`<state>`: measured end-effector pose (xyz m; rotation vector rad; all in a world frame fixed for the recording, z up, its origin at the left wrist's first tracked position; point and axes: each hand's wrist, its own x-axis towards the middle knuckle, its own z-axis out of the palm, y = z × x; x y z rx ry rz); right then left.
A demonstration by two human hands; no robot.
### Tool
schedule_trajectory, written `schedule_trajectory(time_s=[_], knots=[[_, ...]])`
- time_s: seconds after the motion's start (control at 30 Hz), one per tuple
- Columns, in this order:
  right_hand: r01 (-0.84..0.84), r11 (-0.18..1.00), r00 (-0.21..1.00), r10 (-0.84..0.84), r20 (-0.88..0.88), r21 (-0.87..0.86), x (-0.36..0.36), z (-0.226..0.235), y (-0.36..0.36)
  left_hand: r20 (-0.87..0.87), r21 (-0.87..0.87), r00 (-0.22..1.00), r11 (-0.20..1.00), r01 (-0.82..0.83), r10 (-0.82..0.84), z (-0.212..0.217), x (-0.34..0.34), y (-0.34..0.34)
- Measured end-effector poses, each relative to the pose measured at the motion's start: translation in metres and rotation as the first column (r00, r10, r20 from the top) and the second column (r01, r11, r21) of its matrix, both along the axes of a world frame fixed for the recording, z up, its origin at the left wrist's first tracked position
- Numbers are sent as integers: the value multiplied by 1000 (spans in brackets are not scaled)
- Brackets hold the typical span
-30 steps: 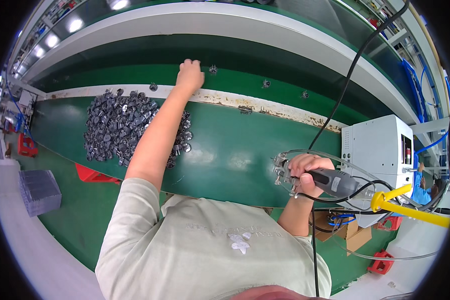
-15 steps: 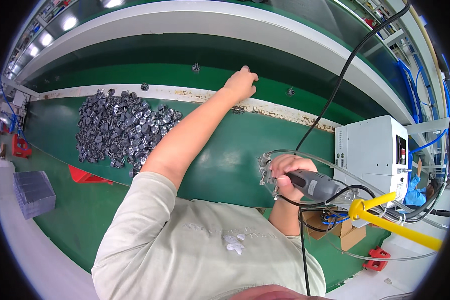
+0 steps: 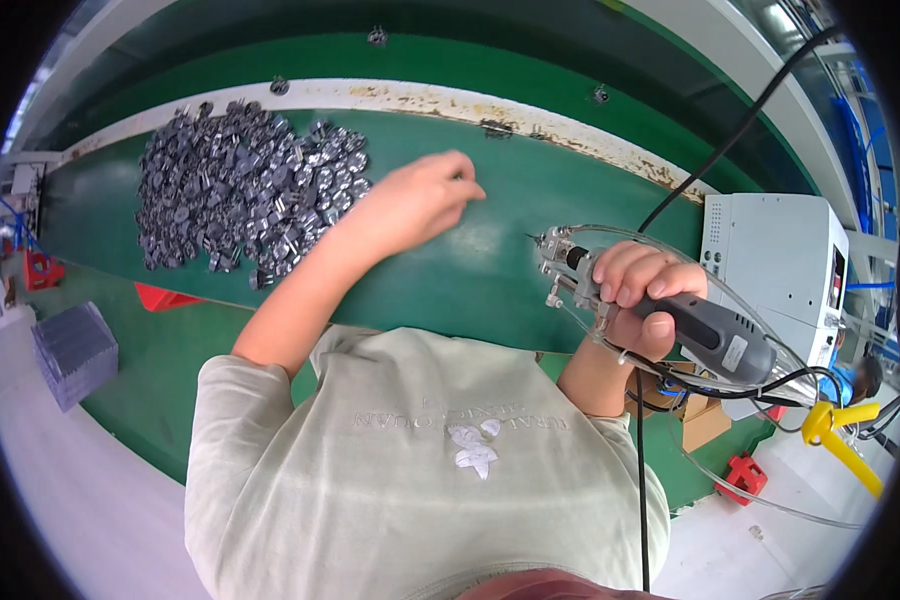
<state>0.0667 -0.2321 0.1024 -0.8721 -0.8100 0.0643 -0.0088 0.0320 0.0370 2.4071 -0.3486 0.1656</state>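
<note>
My left hand (image 3: pixel 425 203) hovers over the green worktable, right of a heap of small dark components (image 3: pixel 245 190) with metal pins. Its fingers are loosely bent and a little apart, with nothing visible in them. My right hand (image 3: pixel 645 290) wraps around a grey handheld rotary tool (image 3: pixel 720 338), its thumb underneath. A metal fixture (image 3: pixel 568 275) with thin clear tubes surrounds the tool's front end, which points left above the table. The tool's tip is too small to make out well.
Beyond the rusty white rail (image 3: pixel 410 98), single components (image 3: pixel 377 36) lie spaced along a green strip. A white machine (image 3: pixel 770 265) stands right, near a hanging black cable (image 3: pixel 735 130) and a yellow tie (image 3: pixel 840 445). Below are a cardboard box (image 3: pixel 707 424) and red bins (image 3: pixel 742 479).
My left hand has come back from over the green strip to above the worktable. My right hand still grips the rotary tool, now turned slightly. The whole view has tilted and shifted.
</note>
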Motion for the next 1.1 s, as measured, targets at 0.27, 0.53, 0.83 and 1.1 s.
schedule_trajectory(time_s=[0.27,0.53,0.83,1.1], knots=[[-58,990,998,62,28,-132,-6,-2,18,58,-220,998,976,-5,18,-35,-7,-27],[-23,984,1000,23,-4,-174,-11,-4,37,88,-68,996,998,-8,14,-39,-12,-24],[-82,985,996,85,18,-150,-6,-10,43,78,-134,996,991,-29,40,-42,-11,-21],[-26,977,999,31,20,-213,-8,-6,42,94,-129,994,991,-34,46,-42,-11,-22]])
